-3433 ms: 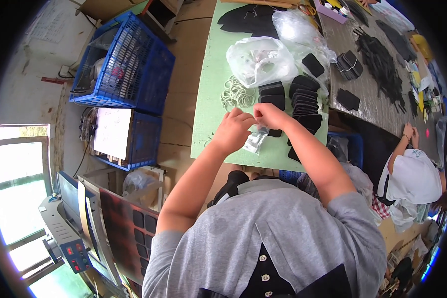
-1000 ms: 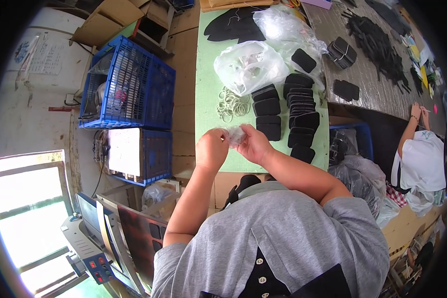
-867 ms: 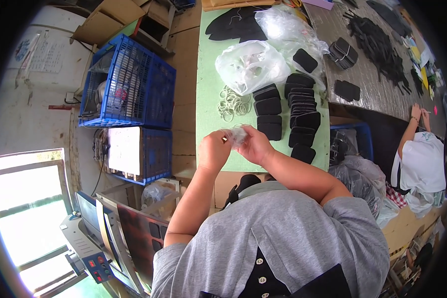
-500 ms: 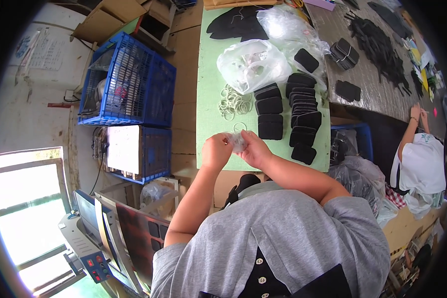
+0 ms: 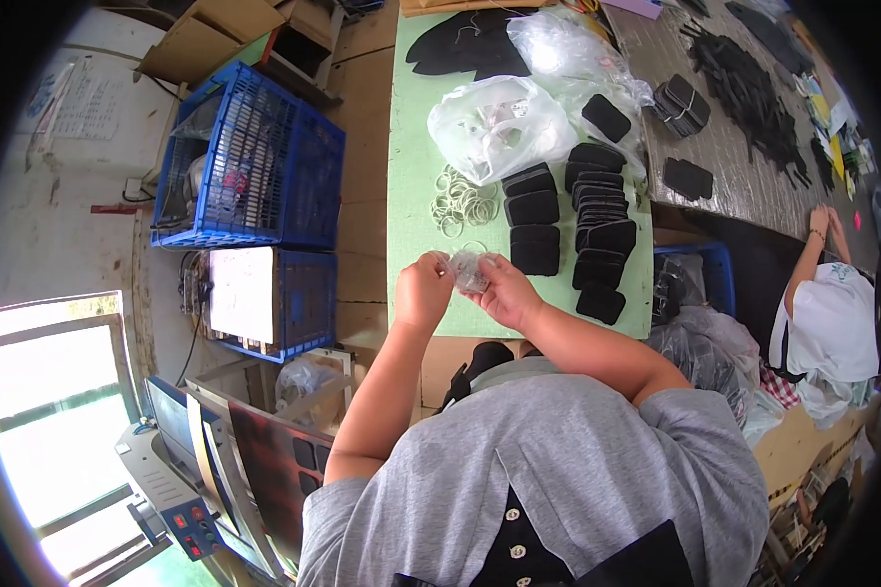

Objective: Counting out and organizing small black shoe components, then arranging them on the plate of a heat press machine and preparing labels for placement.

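Over the near edge of the green table (image 5: 423,127), both hands hold a small crumpled clear plastic bag (image 5: 469,273). My left hand (image 5: 423,291) pinches its left side with bent fingers. From the right, my right hand (image 5: 508,294) grips it, thumb on top. What the bag contains cannot be made out. A loose pale ring (image 5: 475,245) lies just beyond it, partly hidden. Farther off is a pile of similar pale rings (image 5: 463,203). Stacks of black rounded pads (image 5: 533,250) stand right of the hands, with a longer overlapping row of pads (image 5: 605,207) beside them.
A white plastic bag (image 5: 499,127) and black cut pieces (image 5: 465,47) lie toward the far end. Blue crates (image 5: 313,186) stand at left. On the right, a grey table (image 5: 744,210) holds a tied pad bundle (image 5: 681,106) and black straps (image 5: 744,88); a co-worker (image 5: 832,318) sits there.
The clear bag now shows larger and more spread between my hands, covering more of the loose ring. My left hand has shifted slightly left; the stacks stay put.
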A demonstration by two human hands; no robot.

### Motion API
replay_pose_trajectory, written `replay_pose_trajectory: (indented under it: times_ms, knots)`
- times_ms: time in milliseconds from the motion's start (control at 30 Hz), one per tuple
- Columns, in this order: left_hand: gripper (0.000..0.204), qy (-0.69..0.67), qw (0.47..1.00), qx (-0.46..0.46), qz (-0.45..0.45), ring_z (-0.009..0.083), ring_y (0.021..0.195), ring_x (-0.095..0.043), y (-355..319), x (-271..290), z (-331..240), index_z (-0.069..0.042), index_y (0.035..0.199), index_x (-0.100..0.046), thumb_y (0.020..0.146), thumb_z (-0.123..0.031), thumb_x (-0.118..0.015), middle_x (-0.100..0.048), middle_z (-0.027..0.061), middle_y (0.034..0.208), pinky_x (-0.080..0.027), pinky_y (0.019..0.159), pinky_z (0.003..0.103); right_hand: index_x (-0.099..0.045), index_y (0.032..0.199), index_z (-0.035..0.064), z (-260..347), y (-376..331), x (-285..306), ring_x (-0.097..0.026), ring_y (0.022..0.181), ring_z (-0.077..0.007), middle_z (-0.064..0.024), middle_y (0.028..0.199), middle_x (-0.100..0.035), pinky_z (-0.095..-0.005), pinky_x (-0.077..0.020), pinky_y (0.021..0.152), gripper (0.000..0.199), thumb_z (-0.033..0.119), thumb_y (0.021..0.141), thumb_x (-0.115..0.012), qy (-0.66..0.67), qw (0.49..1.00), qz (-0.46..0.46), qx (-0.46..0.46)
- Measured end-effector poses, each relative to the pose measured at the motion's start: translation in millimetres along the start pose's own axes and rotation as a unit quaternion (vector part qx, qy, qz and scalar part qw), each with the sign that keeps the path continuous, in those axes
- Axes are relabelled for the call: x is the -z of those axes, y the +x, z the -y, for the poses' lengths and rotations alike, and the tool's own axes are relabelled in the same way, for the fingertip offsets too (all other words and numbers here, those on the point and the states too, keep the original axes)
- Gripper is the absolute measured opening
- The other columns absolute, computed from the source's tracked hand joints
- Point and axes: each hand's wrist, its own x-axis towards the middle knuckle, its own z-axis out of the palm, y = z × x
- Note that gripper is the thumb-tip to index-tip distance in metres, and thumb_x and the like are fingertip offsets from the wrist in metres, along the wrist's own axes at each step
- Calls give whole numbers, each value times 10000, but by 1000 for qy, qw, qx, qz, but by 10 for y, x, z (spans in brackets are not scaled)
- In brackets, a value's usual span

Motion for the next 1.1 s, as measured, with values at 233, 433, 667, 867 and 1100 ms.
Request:
replay_pose_trajectory:
  times_ms: [233, 433, 667, 867, 1100]
  knots:
    - [190, 20, 998, -49, -17, 312, 711, -652, 28, -72, 25, -8, 911, -691, 765, -127, -711, -667, 169, 840, -527, 667, 392, -394, 1231, 31, 6, 19, -59, -582, 1136, -294, -167, 1252, -527, -464, -484, 1021, 234, 119, 1021, -452, 26, 999, -18, 13]
    - [170, 22, 999, -15, -28, 314, 735, -649, 52, -85, -37, -10, 895, -692, 765, -120, -708, -664, 170, 888, -525, 677, 392, -399, 1231, 40, 13, 58, -56, -576, 1149, -287, -163, 1259, -526, -462, -482, 1023, 233, 107, 1017, -461, 25, 999, -13, 29]
    - [86, 84, 984, -142, -70, 330, 793, -635, 52, -148, 7, -30, 826, -675, 757, -81, -679, -644, 146, 852, -529, 707, 422, -396, 1254, 50, 5, 71, -89, -573, 1152, -288, -153, 1265, -528, -451, -476, 1024, 263, 123, 1015, -476, 24, 999, -28, 31]
    - [63, 97, 979, -163, -72, 340, 827, -624, 31, -218, -26, -39, 797, -655, 756, -81, -679, -636, 133, 848, -522, 732, 436, -392, 1276, 48, 0, 114, -36, -565, 1152, -285, -159, 1267, -522, -448, -467, 1029, 287, 114, 1012, -481, 56, 998, -17, 36]
    - [135, 27, 994, -86, -64, 363, 848, -631, 83, -215, -9, -10, 887, -685, 754, -26, -667, -651, 185, 931, -520, 760, 436, -425, 1231, 34, 48, 121, -30, -565, 1145, -264, -146, 1244, -532, -411, -458, 1034, 234, 92, 1009, -466, 46, 998, 18, 28]
